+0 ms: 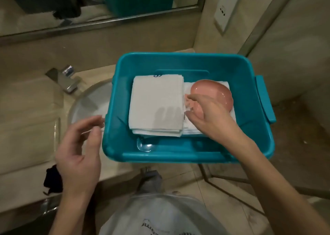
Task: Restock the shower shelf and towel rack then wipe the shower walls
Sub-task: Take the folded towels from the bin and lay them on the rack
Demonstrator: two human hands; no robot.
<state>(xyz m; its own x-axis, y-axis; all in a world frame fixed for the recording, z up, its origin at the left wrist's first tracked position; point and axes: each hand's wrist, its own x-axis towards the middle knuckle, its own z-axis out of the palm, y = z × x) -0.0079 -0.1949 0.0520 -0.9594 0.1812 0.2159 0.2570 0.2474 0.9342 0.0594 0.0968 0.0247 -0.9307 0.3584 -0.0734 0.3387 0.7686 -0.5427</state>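
Looking down into a teal bin set on a beige counter, partly overhanging a glass sink. Inside on the left, a stack of folded white towels; just beside it on the right, a second white stack with a pink dish resting on top. Right grip reaching into the bin, poised over the near rim of the dish by the seam between the two stacks, thumb and forefinger curved and apart, nothing clearly pinched; too blurred to tell whether touching. Left grip hovering just outside the bin's left wall above the sink, fingers relaxed and spread, holding nothing. Probably the gathering stage of restocking: supplies not yet out of the bin, shower shelf and towel rack out of view, wall wiping not begun. Next move likely calling for closing thumb and forefinger on the dish rim or a towel edge, lifting clear of the bin walls without dragging the neighbouring stack askew.
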